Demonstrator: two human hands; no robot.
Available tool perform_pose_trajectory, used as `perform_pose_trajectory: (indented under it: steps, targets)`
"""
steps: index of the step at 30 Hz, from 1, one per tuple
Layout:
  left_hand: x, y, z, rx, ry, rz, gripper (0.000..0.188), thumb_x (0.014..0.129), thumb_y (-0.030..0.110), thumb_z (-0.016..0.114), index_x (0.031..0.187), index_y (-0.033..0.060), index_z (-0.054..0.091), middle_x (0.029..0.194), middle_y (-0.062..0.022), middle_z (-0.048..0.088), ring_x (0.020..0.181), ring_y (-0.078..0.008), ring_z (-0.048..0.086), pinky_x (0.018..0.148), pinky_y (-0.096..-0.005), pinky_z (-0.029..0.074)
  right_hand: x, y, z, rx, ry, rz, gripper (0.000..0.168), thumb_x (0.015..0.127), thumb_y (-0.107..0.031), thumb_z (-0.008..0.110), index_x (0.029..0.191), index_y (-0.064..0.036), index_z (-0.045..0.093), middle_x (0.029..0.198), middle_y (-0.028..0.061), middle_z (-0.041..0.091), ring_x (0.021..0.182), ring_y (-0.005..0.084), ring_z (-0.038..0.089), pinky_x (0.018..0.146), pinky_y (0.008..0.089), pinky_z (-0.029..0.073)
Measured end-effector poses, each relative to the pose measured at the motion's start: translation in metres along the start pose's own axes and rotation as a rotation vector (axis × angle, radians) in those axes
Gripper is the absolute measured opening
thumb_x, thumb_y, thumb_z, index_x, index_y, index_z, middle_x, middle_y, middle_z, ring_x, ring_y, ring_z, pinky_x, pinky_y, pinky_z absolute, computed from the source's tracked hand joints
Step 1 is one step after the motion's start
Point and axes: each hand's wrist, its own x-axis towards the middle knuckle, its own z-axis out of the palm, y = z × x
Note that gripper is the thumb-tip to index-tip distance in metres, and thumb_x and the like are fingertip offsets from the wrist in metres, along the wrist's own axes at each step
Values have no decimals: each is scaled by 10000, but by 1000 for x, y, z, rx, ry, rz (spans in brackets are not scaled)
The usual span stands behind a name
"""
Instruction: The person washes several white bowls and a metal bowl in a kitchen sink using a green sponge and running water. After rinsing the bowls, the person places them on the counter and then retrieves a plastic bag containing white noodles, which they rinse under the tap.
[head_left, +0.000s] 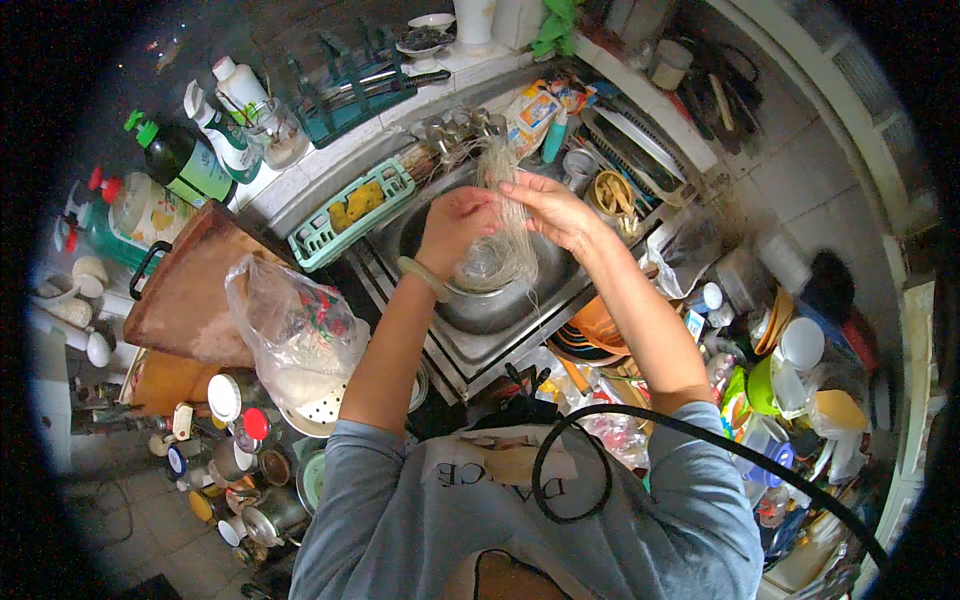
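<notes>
A hank of thin, pale translucent noodles (514, 225) hangs between my hands over a metal sink (480, 319). My right hand (551, 210) pinches the strands between thumb and fingers from the right. Close against their left side is my left hand (465, 221), fingers curled in; whether it grips any strands is partly hidden. The lower ends of the noodles trail into a round bowl (491, 291) in the basin, where more strands lie. A pale bangle (424, 277) circles my left wrist.
A mint-green plastic rack (311, 246) with a yellow sponge (357, 204) sits along the sink's left rim. Left of the sink are a wooden cutting board (195, 292) and a clear plastic bag (289, 322). Orange bowls (600, 326) stand beside my right forearm, and a black cable (705, 442) crosses it.
</notes>
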Motion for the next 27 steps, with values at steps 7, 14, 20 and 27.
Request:
perform_pose_trajectory:
  steps: [7,14,20,27]
  targets:
    - [-1,20,-8,38,67,-120,144,746,120,525,840,11,517,722,-30,550,611,-108,531,558,-238,457,6,-4,-4,-128,44,-16,190,719,-204,583,891,-128,559,758,-56,563,645,35,502,555,177,402]
    - [-4,27,-20,-352,1,-246,203,780,268,487,764,67,509,676,-11,512,601,-113,494,572,-237,421,-2,-15,-2,-58,24,25,153,761,-208,523,871,-104,546,799,-19,569,706,55,530,617,209,429]
    - [-3,36,-1,120,-45,-210,274,799,376,452,679,129,459,553,51,346,469,-61,291,431,-188,239,6,-7,-3,-73,-108,-12,137,767,-225,532,852,-118,534,776,-9,573,658,60,537,580,199,435]
    - [-3,51,-7,-158,14,-151,293,833,360,390,642,138,375,510,68,258,445,-61,241,417,-202,212,-7,-19,-8,237,-56,9,139,777,-187,521,839,-64,495,751,30,547,665,131,540,643,293,464]
